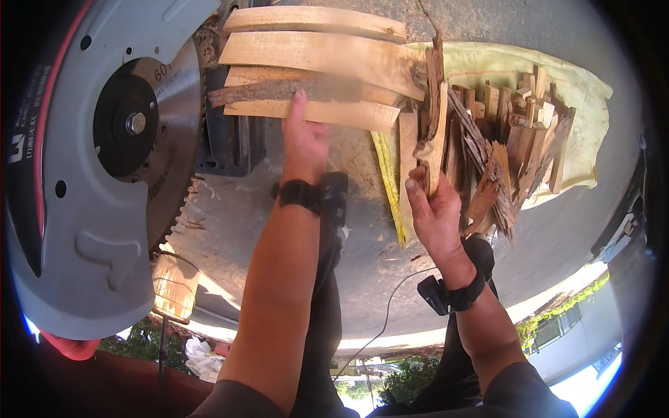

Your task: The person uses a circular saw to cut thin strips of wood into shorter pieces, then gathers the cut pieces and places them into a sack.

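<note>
Right now, right hand (437,209) pinches the lower end of a rough stick (433,122) between thumb and fingers; the stick points away from the person, bark on its far part, bare wood near the grip. Left hand (305,143) is at the near edge of a row of boards (313,54), thumb laid over the nearest board with its tip at a dark bark strip (268,91); fingers are partly hidden, so can't tell whether they pinch the wood. Boards lie side by side, crosswise, left ends above a black metal base (240,143). Round saw blade (174,132) with a grey guard (90,244) fills the left side. Right of the stick, a pile of wood scraps (519,132) sits on a pale yellow sheet (589,90). Yellow strip (388,184) lies between the two hands. Both wrists wear black straps (300,194).
</note>
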{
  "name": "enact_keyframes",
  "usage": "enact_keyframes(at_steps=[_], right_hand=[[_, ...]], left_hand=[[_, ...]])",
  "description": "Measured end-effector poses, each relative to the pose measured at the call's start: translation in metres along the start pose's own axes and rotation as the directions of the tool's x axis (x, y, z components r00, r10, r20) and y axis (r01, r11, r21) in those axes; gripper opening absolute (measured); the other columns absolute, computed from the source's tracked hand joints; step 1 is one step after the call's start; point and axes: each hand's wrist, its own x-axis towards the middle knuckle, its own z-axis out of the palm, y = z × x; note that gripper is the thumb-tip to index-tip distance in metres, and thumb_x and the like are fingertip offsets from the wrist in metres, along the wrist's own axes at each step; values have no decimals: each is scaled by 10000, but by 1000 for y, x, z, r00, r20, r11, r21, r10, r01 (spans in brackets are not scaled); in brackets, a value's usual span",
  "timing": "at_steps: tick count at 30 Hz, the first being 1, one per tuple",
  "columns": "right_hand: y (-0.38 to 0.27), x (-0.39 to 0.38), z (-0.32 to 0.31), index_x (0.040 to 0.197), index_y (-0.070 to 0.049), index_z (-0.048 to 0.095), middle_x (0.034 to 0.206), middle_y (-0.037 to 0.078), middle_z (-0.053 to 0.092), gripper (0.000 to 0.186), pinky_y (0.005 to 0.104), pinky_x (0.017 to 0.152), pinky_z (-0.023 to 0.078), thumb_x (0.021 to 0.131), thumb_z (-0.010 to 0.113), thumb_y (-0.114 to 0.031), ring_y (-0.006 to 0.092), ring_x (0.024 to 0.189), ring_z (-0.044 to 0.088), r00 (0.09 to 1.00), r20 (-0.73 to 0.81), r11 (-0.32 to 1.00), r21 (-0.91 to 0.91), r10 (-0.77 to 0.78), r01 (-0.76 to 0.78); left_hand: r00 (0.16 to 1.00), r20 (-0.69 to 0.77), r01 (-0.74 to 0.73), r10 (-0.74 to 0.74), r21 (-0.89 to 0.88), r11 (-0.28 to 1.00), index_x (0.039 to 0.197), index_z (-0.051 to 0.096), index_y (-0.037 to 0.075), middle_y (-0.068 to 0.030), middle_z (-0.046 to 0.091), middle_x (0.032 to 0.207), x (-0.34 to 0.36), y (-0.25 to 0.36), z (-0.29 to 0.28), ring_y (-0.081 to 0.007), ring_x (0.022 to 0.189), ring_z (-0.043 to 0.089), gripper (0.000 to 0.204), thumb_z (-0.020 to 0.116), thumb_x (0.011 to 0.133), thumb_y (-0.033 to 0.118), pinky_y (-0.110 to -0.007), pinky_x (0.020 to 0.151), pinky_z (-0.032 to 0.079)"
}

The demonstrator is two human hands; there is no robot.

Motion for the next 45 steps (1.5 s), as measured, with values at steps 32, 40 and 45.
enact_keyframes(at_steps=[32, 40, 45], right_hand=[[-131, 222, 30, 955, 34, 607, 813, 216, 629, 380, 377, 674, 468, 765, 535, -286, 310, 748, 612, 747, 652, 892, -249, -134, 377], [-135, 206, 12, 925, 36, 605, 783, 208, 629, 368, 367, 681, 464, 744, 574, -282, 306, 745, 606, 690, 685, 908, -98, -236, 407], [-136, 208, 23, 971, 20, 596, 836, 213, 630, 370, 383, 699, 470, 762, 577, -285, 329, 779, 608, 769, 612, 730, -440, -182, 523]], left_hand=[[975, 203, -27, 92, -302, 953, 1294, 385, 72, -82, 453, 1286, -20, -1, -11, -300, 1188, 411, 586, 624, 788, 245, -506, 1025, 283], [953, 251, -97, 169, -274, 957, 1273, 416, 63, -72, 474, 1262, -46, -8, 8, -272, 1183, 414, 561, 625, 788, 251, -447, 1029, 286], [944, 277, -90, 178, -302, 949, 1282, 403, 54, -72, 471, 1264, -53, -10, 25, -268, 1177, 416, 603, 636, 774, 281, -432, 1026, 287]])
